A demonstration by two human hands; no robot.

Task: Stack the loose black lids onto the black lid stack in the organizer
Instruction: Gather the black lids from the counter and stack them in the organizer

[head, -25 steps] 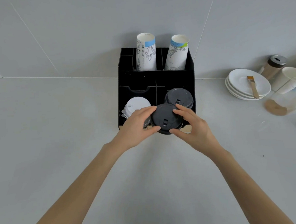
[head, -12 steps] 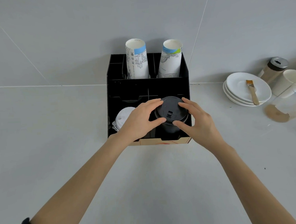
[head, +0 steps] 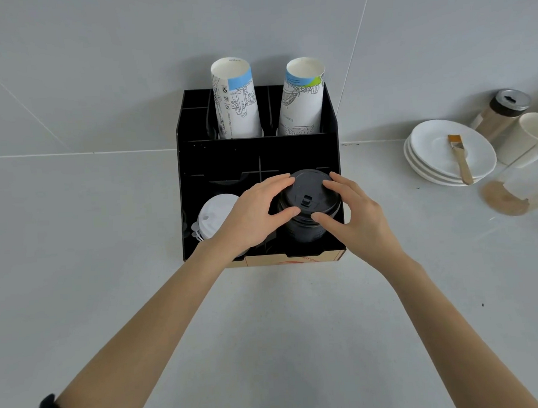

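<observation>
A black lid (head: 307, 191) lies on top of the black lid stack (head: 305, 230) in the front right compartment of the black organizer (head: 194, 164). My left hand (head: 249, 215) grips the lid's left rim with thumb and fingers. On the opposite rim, my right hand (head: 355, 213) holds it the same way. A stack of white lids (head: 210, 216) fills the front left compartment, partly hidden behind my left hand.
Two stacks of printed paper cups (head: 235, 99) (head: 302, 97) stand in the organizer's back row. At the right are stacked white plates (head: 437, 160) with a brush (head: 460, 158), a shaker jar (head: 502, 110), a white cup (head: 532, 137) and a clear tipped container (head: 522, 187).
Both hands carried the black lid from in front of the organizer back over the black stack, and it now rests on top of that stack.
</observation>
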